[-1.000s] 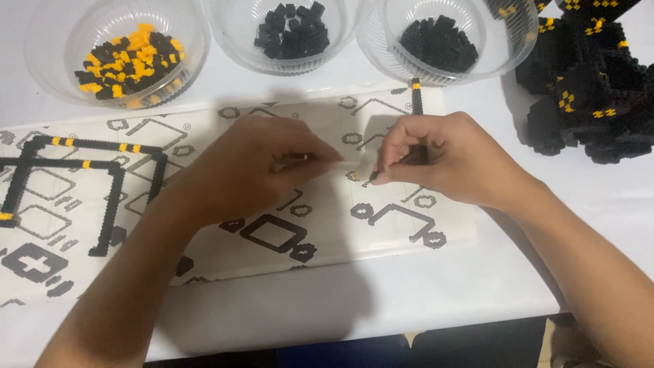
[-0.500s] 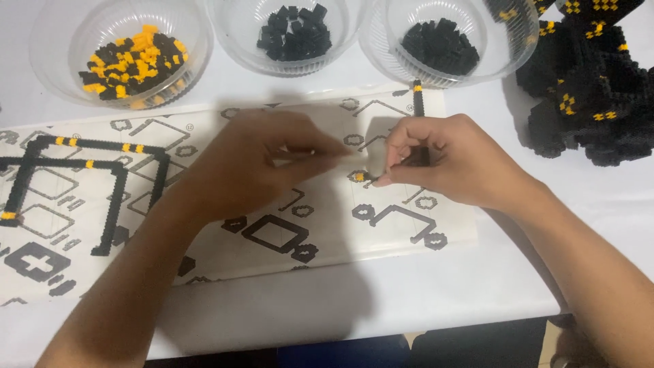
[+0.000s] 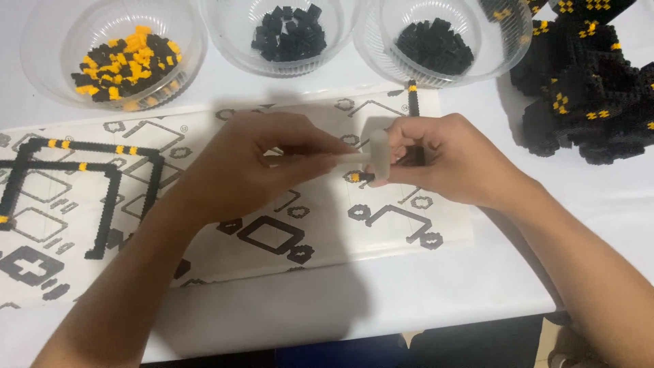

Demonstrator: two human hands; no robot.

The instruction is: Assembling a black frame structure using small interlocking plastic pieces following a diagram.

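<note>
Over the middle of the printed instruction sheet (image 3: 320, 232), which is lying flat on the white table (image 3: 477, 286), the two hands are meeting fingertip to fingertip. The left hand (image 3: 252, 170) is reaching in from the lower left with its fingers drawn together, pinching the thin handle of a small white tool (image 3: 371, 158); the tool's wider, flat head is standing upright just between the two hands. The right hand (image 3: 449, 163) is coming in from the lower right, its fingers curled and pressed close, pinching a short black-and-yellow block strip (image 3: 360, 177) against the sheet right under the tool's head; how much of the strip is hidden inside the fingers I cannot tell. On the left part of the sheet a larger black frame of blocks with yellow studs (image 3: 75, 177) is lying, well apart from the hands. Along the far edge of the table three clear bowls are sitting in a row: the left bowl (image 3: 41, 61) is holding mixed yellow and black pieces, while the middle bowl (image 3: 235, 41) and the right bowl (image 3: 504, 48) are each holding black pieces. At the far right a bulky black block model with yellow spots (image 3: 593, 88) is resting on the table.
</note>
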